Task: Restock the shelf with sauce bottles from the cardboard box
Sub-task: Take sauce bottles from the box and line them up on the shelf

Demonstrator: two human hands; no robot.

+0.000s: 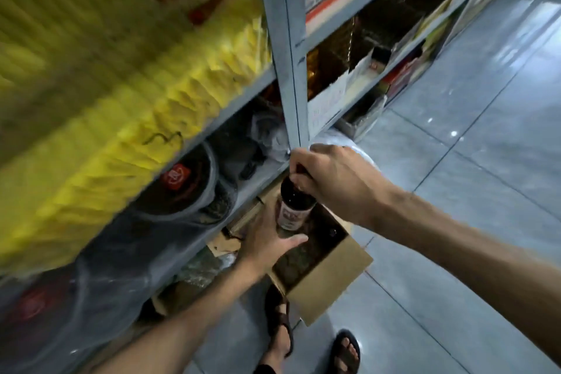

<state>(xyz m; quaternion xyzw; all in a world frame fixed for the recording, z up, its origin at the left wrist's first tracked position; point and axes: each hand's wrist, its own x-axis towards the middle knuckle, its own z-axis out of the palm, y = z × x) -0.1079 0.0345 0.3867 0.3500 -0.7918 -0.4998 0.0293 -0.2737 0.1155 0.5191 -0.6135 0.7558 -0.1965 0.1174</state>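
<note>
The right hand (331, 182) has its fingers clamped on the neck of a dark sauce bottle (293, 206), held upright above the open cardboard box (331, 276) on the tiled floor (455, 191). The left hand (267, 243) lies just under the bottle's base, fingers apart (contact unclear). The grey shelf upright (288, 55) stands just behind, with yellow packets (121, 100) and wrapped tubs (182, 188) crowding the shelves.

A grey shelf (230, 114) stands on the tiled floor (461, 197). Left of its post (287, 55), yellow packets (127, 94) fill one level, with wrapped tubs (182, 191) on the level below. An open cardboard box (331, 273) sits on the floor at the post's foot.
</note>
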